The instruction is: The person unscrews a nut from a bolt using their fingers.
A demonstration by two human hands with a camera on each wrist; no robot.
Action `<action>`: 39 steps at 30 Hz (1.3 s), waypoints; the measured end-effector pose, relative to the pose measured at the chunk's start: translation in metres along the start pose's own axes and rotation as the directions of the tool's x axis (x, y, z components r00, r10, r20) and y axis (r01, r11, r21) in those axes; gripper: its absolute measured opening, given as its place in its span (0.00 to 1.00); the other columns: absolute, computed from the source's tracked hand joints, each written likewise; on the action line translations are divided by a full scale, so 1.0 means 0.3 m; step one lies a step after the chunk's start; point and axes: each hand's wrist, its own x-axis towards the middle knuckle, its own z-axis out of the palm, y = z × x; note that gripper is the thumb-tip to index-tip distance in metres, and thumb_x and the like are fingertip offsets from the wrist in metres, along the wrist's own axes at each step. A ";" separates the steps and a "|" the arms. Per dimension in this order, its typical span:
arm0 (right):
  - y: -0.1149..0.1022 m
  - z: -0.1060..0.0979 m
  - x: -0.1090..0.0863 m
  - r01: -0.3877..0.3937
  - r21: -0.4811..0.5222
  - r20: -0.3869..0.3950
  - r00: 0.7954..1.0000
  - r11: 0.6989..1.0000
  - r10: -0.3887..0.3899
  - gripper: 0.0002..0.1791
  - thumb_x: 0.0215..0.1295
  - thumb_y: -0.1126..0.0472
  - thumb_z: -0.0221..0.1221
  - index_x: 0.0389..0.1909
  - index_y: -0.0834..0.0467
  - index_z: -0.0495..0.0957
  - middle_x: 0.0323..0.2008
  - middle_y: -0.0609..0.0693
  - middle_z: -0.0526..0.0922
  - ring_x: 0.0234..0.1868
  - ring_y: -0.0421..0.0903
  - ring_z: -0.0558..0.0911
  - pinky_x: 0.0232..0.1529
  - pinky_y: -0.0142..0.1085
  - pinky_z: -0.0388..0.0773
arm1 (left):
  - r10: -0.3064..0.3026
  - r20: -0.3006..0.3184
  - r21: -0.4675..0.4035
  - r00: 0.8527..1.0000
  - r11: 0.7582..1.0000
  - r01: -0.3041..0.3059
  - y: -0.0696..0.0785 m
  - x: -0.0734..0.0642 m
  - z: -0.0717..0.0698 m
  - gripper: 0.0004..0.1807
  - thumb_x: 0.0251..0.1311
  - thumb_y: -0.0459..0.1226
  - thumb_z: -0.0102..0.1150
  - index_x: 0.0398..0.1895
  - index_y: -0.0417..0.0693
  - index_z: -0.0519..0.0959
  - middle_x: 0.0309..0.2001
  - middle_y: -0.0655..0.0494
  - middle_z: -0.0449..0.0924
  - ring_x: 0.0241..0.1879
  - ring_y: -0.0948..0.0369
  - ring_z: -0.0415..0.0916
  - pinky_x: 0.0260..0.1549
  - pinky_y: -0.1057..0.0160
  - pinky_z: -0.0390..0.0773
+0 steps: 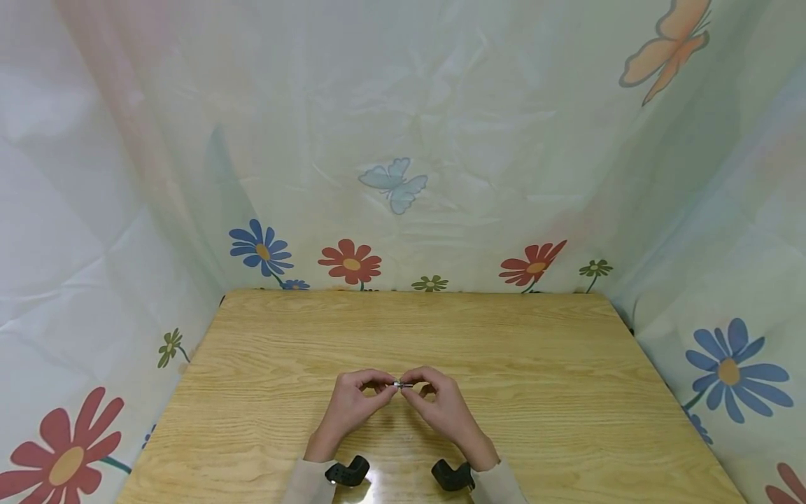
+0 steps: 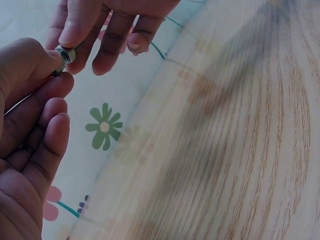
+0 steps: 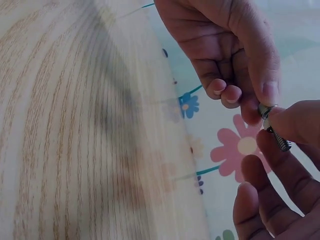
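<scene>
A small metal bolt [image 3: 284,144] with a threaded shank is held in the air between both hands, above the table. At the bolt's head end, my left hand [image 1: 354,404] pinches it between thumb and index finger. A shiny nut [image 2: 67,54] sits around the bolt close to the head. From the other side, my right hand [image 1: 443,407] pinches the nut with thumb and index finger, partly covering it. The threaded end sticks out past the right fingertips in the right wrist view. The other fingers of both hands are loosely bent beside the metal parts.
A wooden table [image 1: 403,329] with a light grain lies under the hands. Behind it and at both sides hangs a pale curtain [image 1: 478,175] printed with flowers and butterflies. Dark wrist devices [image 1: 349,471] are strapped over the light sleeves.
</scene>
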 end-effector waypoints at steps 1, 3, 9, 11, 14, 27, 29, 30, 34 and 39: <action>0.000 0.000 0.000 0.003 -0.001 -0.001 1.000 1.000 -0.003 0.06 0.70 0.59 0.67 0.46 0.49 0.85 0.45 0.45 0.88 0.47 0.43 0.84 0.40 0.34 0.83 | -0.005 -0.001 0.000 1.000 1.000 0.005 0.000 0.000 0.000 0.04 0.63 0.33 0.71 0.38 0.51 0.90 0.32 0.58 0.89 0.30 0.69 0.81 0.37 0.63 0.85; -0.002 0.000 0.000 -0.002 -0.003 -0.012 1.000 1.000 0.002 0.07 0.70 0.59 0.66 0.47 0.50 0.85 0.45 0.45 0.87 0.47 0.42 0.84 0.40 0.34 0.83 | -0.017 -0.003 0.004 1.000 1.000 0.017 0.002 0.000 -0.001 0.04 0.63 0.34 0.71 0.38 0.53 0.90 0.32 0.60 0.89 0.31 0.70 0.81 0.37 0.62 0.85; -0.008 0.000 0.003 -0.090 -0.006 -0.030 0.995 0.996 0.090 0.11 0.74 0.53 0.62 0.48 0.52 0.87 0.42 0.45 0.89 0.43 0.43 0.86 0.41 0.32 0.82 | -0.054 -0.018 0.010 0.998 0.998 0.054 0.013 0.001 -0.005 0.04 0.63 0.37 0.72 0.38 0.56 0.90 0.31 0.63 0.88 0.31 0.70 0.82 0.38 0.55 0.85; -0.007 -0.001 0.004 -0.101 -0.006 -0.013 0.995 0.995 0.101 0.11 0.76 0.51 0.60 0.46 0.51 0.88 0.39 0.46 0.90 0.41 0.46 0.87 0.41 0.33 0.83 | -0.062 -0.018 0.008 0.998 0.998 0.062 0.016 0.002 -0.006 0.04 0.63 0.37 0.72 0.38 0.57 0.90 0.31 0.64 0.88 0.31 0.69 0.82 0.38 0.53 0.85; -0.007 -0.004 0.005 -0.099 0.000 0.013 0.995 0.995 0.099 0.12 0.76 0.51 0.59 0.44 0.51 0.88 0.37 0.48 0.90 0.39 0.50 0.88 0.40 0.33 0.83 | -0.072 -0.012 0.007 0.997 0.997 0.072 0.018 0.003 -0.007 0.04 0.63 0.37 0.71 0.39 0.57 0.90 0.31 0.64 0.88 0.31 0.69 0.82 0.38 0.53 0.85; -0.014 -0.006 0.004 -0.098 -0.011 0.017 0.995 0.995 0.098 0.08 0.72 0.53 0.65 0.45 0.49 0.88 0.40 0.46 0.90 0.40 0.40 0.86 0.39 0.32 0.83 | -0.058 0.017 0.034 0.998 0.998 0.057 0.026 0.007 -0.007 0.05 0.62 0.34 0.71 0.41 0.52 0.89 0.35 0.60 0.90 0.31 0.70 0.81 0.38 0.62 0.84; -0.017 -0.006 0.004 -0.104 -0.012 0.008 0.995 0.994 0.104 0.06 0.70 0.55 0.66 0.45 0.49 0.87 0.41 0.44 0.89 0.40 0.37 0.84 0.38 0.32 0.83 | -0.054 0.014 0.034 0.998 0.998 0.053 0.025 0.006 -0.006 0.05 0.63 0.35 0.71 0.40 0.52 0.89 0.35 0.59 0.90 0.31 0.69 0.81 0.38 0.62 0.84; -0.018 -0.005 0.003 -0.104 -0.011 0.006 0.995 0.995 0.104 0.06 0.70 0.55 0.67 0.45 0.48 0.87 0.41 0.43 0.89 0.40 0.37 0.84 0.38 0.32 0.83 | -0.052 0.013 0.034 0.999 0.998 0.052 0.025 0.005 -0.006 0.05 0.63 0.35 0.71 0.40 0.51 0.89 0.35 0.59 0.90 0.31 0.69 0.81 0.38 0.62 0.84; -0.015 -0.007 -0.001 -0.061 0.005 0.006 0.998 0.998 0.061 0.05 0.69 0.58 0.67 0.44 0.48 0.86 0.41 0.44 0.88 0.40 0.37 0.82 0.36 0.31 0.81 | -0.036 0.010 0.034 0.999 0.999 0.036 0.021 0.003 -0.006 0.04 0.64 0.35 0.71 0.40 0.51 0.89 0.34 0.57 0.90 0.30 0.68 0.82 0.36 0.61 0.84; -0.007 -0.008 -0.004 0.020 0.016 0.003 1.000 1.000 -0.020 0.05 0.70 0.59 0.66 0.45 0.48 0.86 0.44 0.45 0.87 0.43 0.40 0.83 0.36 0.33 0.81 | -0.036 0.014 0.036 0.999 0.999 0.036 0.019 0.002 -0.007 0.04 0.63 0.35 0.71 0.39 0.52 0.89 0.34 0.58 0.90 0.30 0.68 0.82 0.35 0.62 0.85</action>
